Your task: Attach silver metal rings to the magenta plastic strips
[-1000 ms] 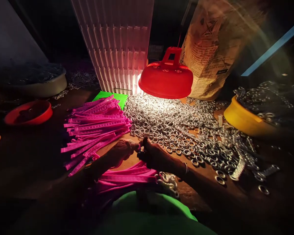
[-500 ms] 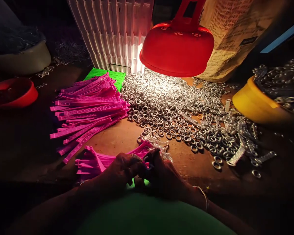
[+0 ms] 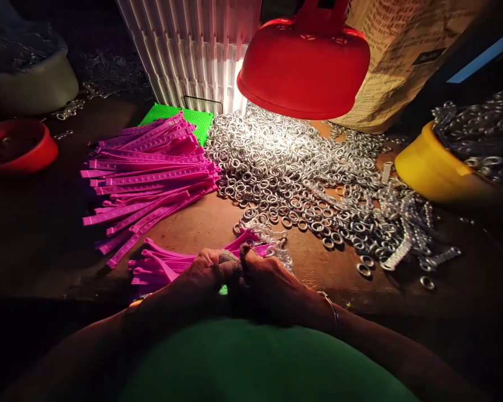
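while both hands [image 3: 238,276] pinch together at the desk [image 3: 201,229] edge on something small, hidden, just beside the near pink straps [image 3: 159,268] and rings [image 3: 272,245], straps look light, bendy, best held near an end.

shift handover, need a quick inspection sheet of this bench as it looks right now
surface: brown table, lit only under the red lamp.
job's things: small pink strap bundle at the hands; what the fingertips pinch is hidden.
clutter: pink strap pile, metal rings, yellow bowl, red bowl, green mat.
grippers: left hand and right hand pressed together, fingers curled.
cables: nothing seen.
surroundings: white ribbed panel, printed sack.
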{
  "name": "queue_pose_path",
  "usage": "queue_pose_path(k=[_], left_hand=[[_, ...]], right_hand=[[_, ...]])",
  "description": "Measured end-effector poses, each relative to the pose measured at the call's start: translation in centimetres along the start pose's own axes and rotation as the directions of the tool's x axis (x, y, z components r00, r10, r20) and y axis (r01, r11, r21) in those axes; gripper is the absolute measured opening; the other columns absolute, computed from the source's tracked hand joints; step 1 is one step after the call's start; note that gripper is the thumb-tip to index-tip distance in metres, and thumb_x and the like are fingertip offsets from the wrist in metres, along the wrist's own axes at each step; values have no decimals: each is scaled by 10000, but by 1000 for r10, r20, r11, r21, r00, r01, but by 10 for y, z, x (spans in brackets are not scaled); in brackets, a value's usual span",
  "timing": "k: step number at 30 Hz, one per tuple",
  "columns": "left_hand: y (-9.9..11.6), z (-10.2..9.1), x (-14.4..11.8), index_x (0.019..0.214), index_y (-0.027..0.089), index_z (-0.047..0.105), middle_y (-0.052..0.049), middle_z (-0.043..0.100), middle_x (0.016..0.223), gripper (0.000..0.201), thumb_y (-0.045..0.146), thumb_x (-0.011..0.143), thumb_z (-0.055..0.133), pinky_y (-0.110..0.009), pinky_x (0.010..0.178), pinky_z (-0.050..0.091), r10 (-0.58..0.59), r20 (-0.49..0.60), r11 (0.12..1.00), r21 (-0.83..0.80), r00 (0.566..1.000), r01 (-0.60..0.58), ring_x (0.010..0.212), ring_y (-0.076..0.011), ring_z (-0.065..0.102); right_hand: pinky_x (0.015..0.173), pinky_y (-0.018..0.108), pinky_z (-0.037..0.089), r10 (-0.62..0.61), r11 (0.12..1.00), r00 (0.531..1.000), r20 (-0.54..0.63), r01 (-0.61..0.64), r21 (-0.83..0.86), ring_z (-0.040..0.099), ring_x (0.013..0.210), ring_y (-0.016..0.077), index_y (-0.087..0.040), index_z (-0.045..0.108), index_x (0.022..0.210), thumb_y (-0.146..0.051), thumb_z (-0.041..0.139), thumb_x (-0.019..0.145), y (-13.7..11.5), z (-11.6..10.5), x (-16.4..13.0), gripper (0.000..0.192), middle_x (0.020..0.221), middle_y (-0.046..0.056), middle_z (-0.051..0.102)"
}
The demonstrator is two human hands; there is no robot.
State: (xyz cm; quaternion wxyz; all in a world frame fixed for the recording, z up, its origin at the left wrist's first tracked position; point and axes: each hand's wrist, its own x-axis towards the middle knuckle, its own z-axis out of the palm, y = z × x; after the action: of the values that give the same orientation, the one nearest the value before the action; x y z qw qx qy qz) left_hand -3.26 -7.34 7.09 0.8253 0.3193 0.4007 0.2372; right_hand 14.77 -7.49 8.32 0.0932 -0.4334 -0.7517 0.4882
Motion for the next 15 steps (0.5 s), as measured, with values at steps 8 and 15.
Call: queue_pose_path(k=[8,15], left_hand=[[6,-5,6,560,134,508,44,429,558,396,386,717,770,-196,500,306,30,38,995,-93,999,-27,520,-57,365],[23,4,6,569,137,536,36,468,549,333,354,712,744,-231,652,428,-68,19,991,-110,997,70,588,-93,449]], right_hand=[[560,237,329,-318,939,947,-41,320,125,374,599,93,-166,355,1223,-273,451,924,29,13,-1,331,754,-23,507],[463,250,229,-168,981,986,-18,165,-103,349,523,89,-163,418,1096,-266,507,888,16,-1,-4,249,696,-11,536]])
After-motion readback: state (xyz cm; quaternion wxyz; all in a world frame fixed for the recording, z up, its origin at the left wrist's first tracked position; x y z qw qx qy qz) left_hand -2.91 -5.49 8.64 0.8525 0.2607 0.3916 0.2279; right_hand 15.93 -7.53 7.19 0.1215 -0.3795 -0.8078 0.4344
